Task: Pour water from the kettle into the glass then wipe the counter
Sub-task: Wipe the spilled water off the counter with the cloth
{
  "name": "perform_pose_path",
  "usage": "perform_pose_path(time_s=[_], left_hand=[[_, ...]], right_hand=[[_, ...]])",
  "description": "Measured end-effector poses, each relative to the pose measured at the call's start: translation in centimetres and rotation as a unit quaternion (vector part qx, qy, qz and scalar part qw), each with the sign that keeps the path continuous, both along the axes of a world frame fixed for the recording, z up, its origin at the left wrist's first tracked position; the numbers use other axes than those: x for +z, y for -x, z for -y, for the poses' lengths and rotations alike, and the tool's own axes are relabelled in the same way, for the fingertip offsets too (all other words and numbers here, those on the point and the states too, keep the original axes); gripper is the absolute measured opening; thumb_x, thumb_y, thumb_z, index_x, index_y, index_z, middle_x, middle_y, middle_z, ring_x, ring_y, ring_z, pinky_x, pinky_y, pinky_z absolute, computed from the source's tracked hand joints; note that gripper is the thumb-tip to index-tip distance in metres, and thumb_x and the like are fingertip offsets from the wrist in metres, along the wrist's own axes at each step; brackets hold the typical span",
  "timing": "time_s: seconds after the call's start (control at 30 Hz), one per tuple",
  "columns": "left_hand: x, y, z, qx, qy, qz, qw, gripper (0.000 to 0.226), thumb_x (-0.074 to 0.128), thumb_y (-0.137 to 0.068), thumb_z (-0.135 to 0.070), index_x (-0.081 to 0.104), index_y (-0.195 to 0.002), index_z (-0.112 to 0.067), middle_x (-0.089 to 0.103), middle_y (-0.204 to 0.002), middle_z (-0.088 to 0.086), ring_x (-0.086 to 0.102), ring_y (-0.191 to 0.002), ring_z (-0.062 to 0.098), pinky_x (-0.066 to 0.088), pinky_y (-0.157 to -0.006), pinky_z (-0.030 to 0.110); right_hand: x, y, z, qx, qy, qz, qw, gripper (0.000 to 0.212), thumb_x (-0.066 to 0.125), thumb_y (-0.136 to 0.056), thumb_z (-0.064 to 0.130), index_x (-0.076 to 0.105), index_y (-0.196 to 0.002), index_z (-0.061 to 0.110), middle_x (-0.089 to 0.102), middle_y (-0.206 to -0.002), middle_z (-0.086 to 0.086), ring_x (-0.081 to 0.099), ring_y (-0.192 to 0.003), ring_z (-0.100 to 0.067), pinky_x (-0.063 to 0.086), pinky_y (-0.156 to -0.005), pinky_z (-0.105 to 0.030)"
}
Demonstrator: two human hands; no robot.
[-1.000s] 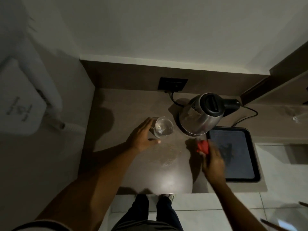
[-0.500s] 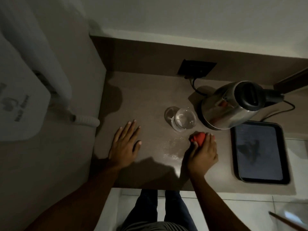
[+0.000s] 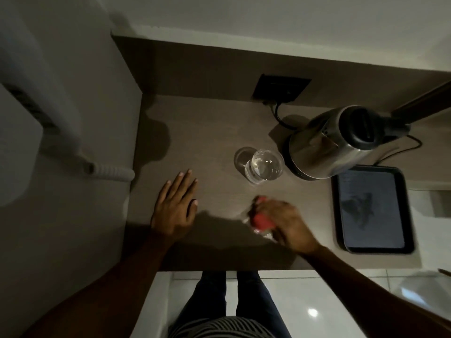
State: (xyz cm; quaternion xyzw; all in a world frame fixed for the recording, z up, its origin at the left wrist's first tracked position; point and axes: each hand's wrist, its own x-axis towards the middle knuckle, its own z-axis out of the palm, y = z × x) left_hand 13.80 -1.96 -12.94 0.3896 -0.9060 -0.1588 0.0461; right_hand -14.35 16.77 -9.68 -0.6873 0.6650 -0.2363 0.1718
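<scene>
A clear glass (image 3: 264, 168) with water in it stands on the brown counter (image 3: 212, 128), just left of the steel kettle (image 3: 324, 145) with its black lid and handle. My right hand (image 3: 286, 222) presses a red cloth (image 3: 261, 219) onto the counter in front of the glass, over a wet shiny patch; the hand is blurred. My left hand (image 3: 177, 204) lies flat on the counter to the left, fingers spread, holding nothing.
A black tray (image 3: 373, 211) lies at the right of the counter, below the kettle. A black wall socket (image 3: 280, 87) with the kettle's cord sits at the back. The counter's front edge runs just above my legs; a wall closes the left side.
My right hand has slid the red cloth toward me and slightly left, away from the kettle's base. Since a second ago my left hand let go of the glass and now rests flat.
</scene>
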Motion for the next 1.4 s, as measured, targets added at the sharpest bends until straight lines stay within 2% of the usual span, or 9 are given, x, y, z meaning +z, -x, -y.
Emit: perform_pose_path(time_s=[0.2,0.33,0.5,0.67,0.8,0.93,1.1,1.23,1.4], left_hand=[[0.0,0.3,-0.1,0.011,0.011,0.003,1.000,0.055,0.036,-0.099,-0.036,0.037,-0.151,-0.017,0.028,-0.162,0.002,0.020,-0.151,0.017,0.016,-0.122,0.043],[0.2,0.2,-0.1,0.007,0.014,-0.012,1.000,0.052,0.035,-0.100,-0.032,0.038,-0.149,-0.016,0.032,-0.161,0.004,0.026,-0.150,0.020,0.020,-0.121,0.044],[0.3,-0.3,-0.3,0.004,-0.005,-0.008,1.000,0.052,0.032,-0.101,-0.032,0.038,-0.150,-0.016,0.029,-0.162,0.003,0.024,-0.150,0.020,0.020,-0.122,0.045],[0.2,-1.6,-0.5,0.008,-0.003,0.019,1.000,0.055,0.032,-0.100,-0.036,0.036,-0.151,-0.018,0.025,-0.164,0.001,0.017,-0.152,0.017,0.014,-0.123,0.043],[1.0,-0.1,0.1,-0.006,-0.004,0.021,1.000,0.056,0.032,-0.100,-0.036,0.034,-0.152,-0.017,0.024,-0.164,0.002,0.017,-0.152,0.018,0.015,-0.123,0.043],[0.7,0.2,-0.4,-0.003,-0.001,0.025,1.000,0.056,0.032,-0.099,-0.034,0.036,-0.152,-0.015,0.026,-0.163,0.004,0.020,-0.151,0.020,0.018,-0.122,0.045],[1.4,0.4,-0.5,-0.007,-0.018,0.045,0.999,0.057,0.024,-0.100,-0.034,0.037,-0.150,-0.011,0.023,-0.163,0.009,0.021,-0.151,0.026,0.020,-0.121,0.048],[1.7,-2.0,-2.4,0.022,-0.032,0.053,0.998,0.060,0.026,-0.100,-0.043,0.036,-0.150,-0.011,0.020,-0.163,0.014,0.018,-0.151,0.029,0.017,-0.121,0.047],[1.5,-3.1,-3.2,0.041,-0.023,0.068,0.997,0.063,0.026,-0.099,-0.050,0.039,-0.150,-0.015,0.025,-0.162,0.010,0.022,-0.150,0.027,0.011,-0.120,0.042]], right_hand=[[-1.7,-6.4,2.0,-0.510,-0.029,0.023,0.859,0.055,0.048,-0.091,0.027,0.058,-0.138,-0.001,0.062,-0.138,-0.025,0.057,-0.127,-0.041,0.044,-0.111,-0.054],[-1.7,-14.7,3.5,-0.270,-0.074,0.139,0.950,0.039,0.052,-0.094,0.033,0.062,-0.132,0.033,0.069,-0.131,-0.017,0.062,-0.125,-0.037,0.045,-0.108,-0.053],[-0.9,-9.4,0.8,0.136,-0.047,0.035,0.989,0.035,0.062,-0.097,0.020,0.059,-0.132,0.021,0.071,-0.132,0.003,0.066,-0.126,-0.019,0.050,-0.108,-0.041],[0.1,-2.3,-1.0,-0.206,0.012,0.086,0.975,0.031,0.055,-0.092,0.007,0.068,-0.121,0.002,0.071,-0.124,-0.014,0.066,-0.121,-0.026,0.051,-0.107,-0.048],[0.4,-7.1,0.9,-0.520,0.011,0.079,0.850,0.041,0.044,-0.099,0.025,0.057,-0.133,0.006,0.065,-0.127,-0.012,0.060,-0.117,-0.030,0.044,-0.110,-0.024],[0.5,-13.6,3.7,-0.330,-0.087,0.220,0.914,0.032,0.052,-0.096,0.033,0.067,-0.122,0.020,0.073,-0.120,-0.005,0.068,-0.113,-0.018,0.053,-0.104,-0.042],[-0.8,-12.2,2.2,0.061,-0.078,0.079,0.992,0.058,0.070,-0.089,0.032,0.049,-0.142,0.020,0.060,-0.145,-0.007,0.051,-0.136,-0.022,0.039,-0.115,-0.040],[0.6,-4.5,0.4,-0.127,0.034,0.097,0.987,0.029,0.060,-0.095,0.016,0.066,-0.121,0.006,0.070,-0.129,-0.013,0.064,-0.122,-0.024,0.050,-0.106,-0.050],[0.2,-1.9,-1.4,-0.469,-0.061,0.023,0.881,0.058,0.047,-0.096,0.037,0.051,-0.143,0.004,0.047,-0.149,-0.025,0.045,-0.134,-0.046,0.038,-0.113,-0.057]])
